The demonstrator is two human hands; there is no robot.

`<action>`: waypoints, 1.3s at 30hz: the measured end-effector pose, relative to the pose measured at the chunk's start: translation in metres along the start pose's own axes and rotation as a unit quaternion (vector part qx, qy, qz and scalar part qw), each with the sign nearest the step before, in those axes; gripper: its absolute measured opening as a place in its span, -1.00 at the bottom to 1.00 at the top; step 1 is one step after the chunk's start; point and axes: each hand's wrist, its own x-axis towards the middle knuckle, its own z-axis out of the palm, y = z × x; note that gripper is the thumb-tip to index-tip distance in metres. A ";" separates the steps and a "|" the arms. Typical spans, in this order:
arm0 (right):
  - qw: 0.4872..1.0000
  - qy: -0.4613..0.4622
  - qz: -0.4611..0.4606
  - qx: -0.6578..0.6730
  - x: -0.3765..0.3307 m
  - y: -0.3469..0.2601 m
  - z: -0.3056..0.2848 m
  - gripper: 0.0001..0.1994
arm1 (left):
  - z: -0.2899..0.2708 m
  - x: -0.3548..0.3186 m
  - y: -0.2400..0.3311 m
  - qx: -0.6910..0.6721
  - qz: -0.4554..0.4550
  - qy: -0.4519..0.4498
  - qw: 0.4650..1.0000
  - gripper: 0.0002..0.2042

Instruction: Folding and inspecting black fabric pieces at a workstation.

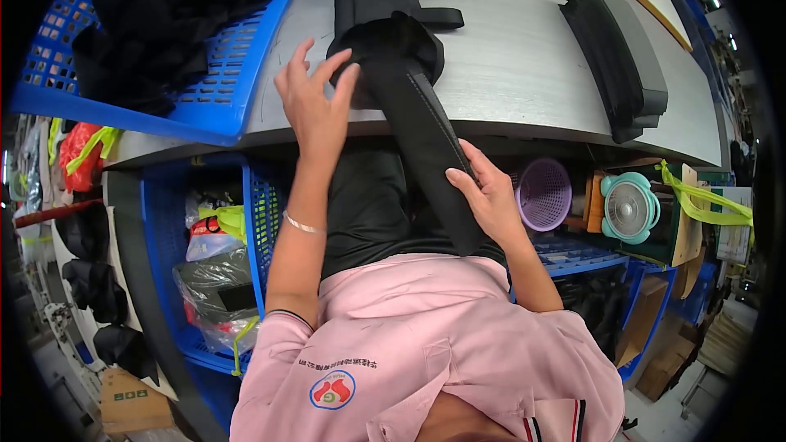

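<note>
from my remote seat i see the right hand (489,188) gripping the long black fabric strip with pale edge stitching (427,143), thumb on top and fingers along its side. the left hand (315,110) has its fingers spread and curved beside the strip's bunched upper end; i cannot tell whether a fingertip touches it. the strip slants from the grey tabletop (516,61) across the front edge, its lower end hanging above the lap.

as i judge it, the strip could slide off toward the lap if the right thumb loosens, since the left hand has no clear grip. the dark bunched end could also catch the flat black fabric piece with a side tab (372,4) behind it and drag that along.

the blue perforated plastic basket (246,82) crowds my left side, near the wrist. to the right, bare surface runs to the stack of black strips (614,65); i find more room there.
</note>
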 end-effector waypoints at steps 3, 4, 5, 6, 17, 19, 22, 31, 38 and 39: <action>0.996 0.020 -0.031 -0.082 -0.002 -0.015 0.004 -0.56 | 0.005 0.021 -0.016 0.040 0.022 -0.123 0.991 -0.73; 0.990 0.032 -0.060 -0.125 -0.002 -0.026 0.003 -0.55 | 0.007 0.023 -0.011 0.021 0.060 -0.107 0.992 -0.67; 0.990 0.037 -0.058 -0.124 -0.002 -0.036 0.003 -0.55 | 0.006 0.027 0.000 0.000 0.101 -0.094 0.990 -0.61; 0.987 0.032 -0.046 -0.153 -0.001 -0.043 0.003 -0.54 | 0.009 0.026 0.013 -0.026 0.139 -0.078 0.987 -0.55; 0.927 0.051 -0.361 -0.087 0.087 -0.001 0.009 -0.96 | -0.022 -0.026 0.101 -0.177 0.321 -0.244 0.898 -0.65; 0.974 0.001 -0.163 0.158 0.101 0.026 0.007 -0.90 | -0.030 -0.033 0.094 -0.209 0.255 -0.123 0.936 -0.58; 0.904 0.085 -0.044 0.416 0.084 0.005 0.013 -0.56 | -0.050 -0.056 0.076 -0.182 0.150 -0.110 0.966 -0.32; 0.858 0.105 0.024 0.503 0.054 -0.047 0.012 -0.60 | -0.016 -0.077 0.100 -0.162 0.098 -0.044 0.981 -0.20; 0.848 0.069 -0.038 0.525 0.043 -0.041 0.012 -0.60 | -0.015 -0.078 0.117 -0.253 0.053 0.006 0.966 -0.39; 0.847 0.070 -0.039 0.526 0.045 -0.034 0.011 -0.60 | -0.016 -0.078 0.120 -0.259 0.060 0.012 0.964 -0.39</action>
